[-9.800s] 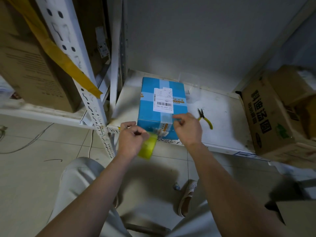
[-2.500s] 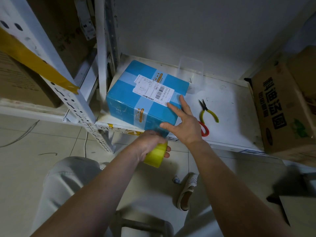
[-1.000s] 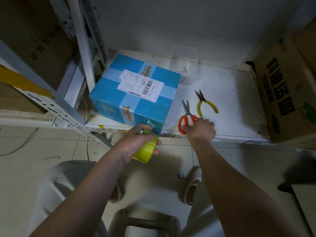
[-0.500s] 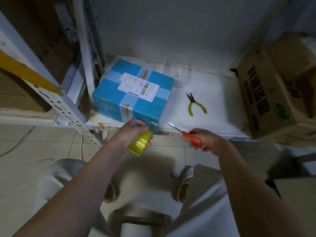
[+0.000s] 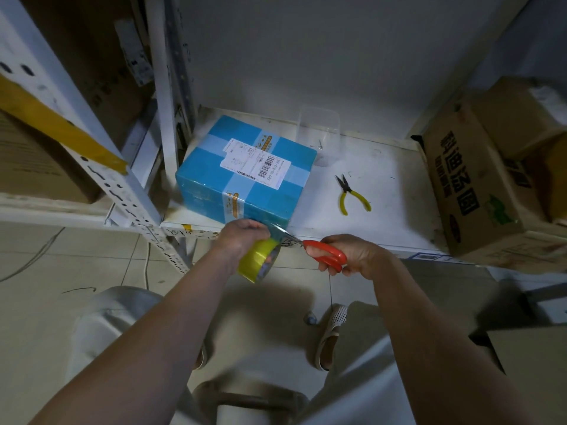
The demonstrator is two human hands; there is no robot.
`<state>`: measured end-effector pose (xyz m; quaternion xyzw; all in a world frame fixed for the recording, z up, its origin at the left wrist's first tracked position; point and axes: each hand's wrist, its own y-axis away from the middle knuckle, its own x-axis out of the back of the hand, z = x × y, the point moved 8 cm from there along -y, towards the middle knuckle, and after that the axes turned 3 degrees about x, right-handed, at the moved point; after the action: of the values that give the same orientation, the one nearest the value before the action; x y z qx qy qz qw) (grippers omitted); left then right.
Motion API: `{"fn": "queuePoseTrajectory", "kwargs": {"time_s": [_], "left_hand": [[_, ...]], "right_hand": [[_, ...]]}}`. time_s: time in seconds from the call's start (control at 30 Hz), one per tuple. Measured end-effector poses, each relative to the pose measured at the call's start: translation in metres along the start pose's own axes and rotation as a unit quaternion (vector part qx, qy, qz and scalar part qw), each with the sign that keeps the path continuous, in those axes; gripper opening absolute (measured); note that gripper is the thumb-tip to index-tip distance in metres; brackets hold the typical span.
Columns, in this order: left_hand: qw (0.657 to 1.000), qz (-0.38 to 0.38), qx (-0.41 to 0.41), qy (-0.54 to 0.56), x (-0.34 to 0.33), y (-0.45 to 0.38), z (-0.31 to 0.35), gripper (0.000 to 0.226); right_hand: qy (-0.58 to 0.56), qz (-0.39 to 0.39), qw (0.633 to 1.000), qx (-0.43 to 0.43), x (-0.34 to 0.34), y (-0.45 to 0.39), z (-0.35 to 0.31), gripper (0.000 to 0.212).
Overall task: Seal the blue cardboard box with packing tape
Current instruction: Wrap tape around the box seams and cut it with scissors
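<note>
Left hand (image 5: pixel 242 239) gripped the tape roll (image 5: pixel 259 261), right hand (image 5: pixel 352 254) clutched red scissors (image 5: pixel 325 254) by the blue box (image 5: pixel 245 173); blades hid behind shiny tape, couldn't tell much.

1. The blue box (image 5: pixel 245 173) fills the left end of the white shelf (image 5: pixel 399 216), close against the upright post (image 5: pixel 167 118); no way in from that side
2. Both hands crowd its near corner: the left hand (image 5: pixel 242 240) with the tape roll (image 5: pixel 259 260), the right hand (image 5: pixel 356 254) with the scissors (image 5: pixel 322 253), blades at the strip between
3. Right of the box the shelf is bare apart from the pliers (image 5: pixel 352 194)
4. A clear tub (image 5: pixel 319 124) stands behind, by the wall
5. The brown carton (image 5: pixel 478 185) closes off the right end
</note>
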<state>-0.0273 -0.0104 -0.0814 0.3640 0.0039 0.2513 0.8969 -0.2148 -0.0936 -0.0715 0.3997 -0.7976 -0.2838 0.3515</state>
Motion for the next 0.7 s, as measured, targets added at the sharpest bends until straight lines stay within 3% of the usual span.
{"fn": "queuePoseTrajectory", "kwargs": {"time_s": [0.17,0.7], "left_hand": [[1.0,0.005,-0.001,0.014,-0.002,-0.003,0.0,0.016],[1.0,0.02,0.02,0.003,-0.003,-0.015,-0.006,0.013]], "right_hand": [[0.018,0.016,1.0,0.006,-0.003,-0.005,-0.01,0.042],[0.005,0.038,0.997,0.06,0.001,-0.017,-0.017,0.031]]}}
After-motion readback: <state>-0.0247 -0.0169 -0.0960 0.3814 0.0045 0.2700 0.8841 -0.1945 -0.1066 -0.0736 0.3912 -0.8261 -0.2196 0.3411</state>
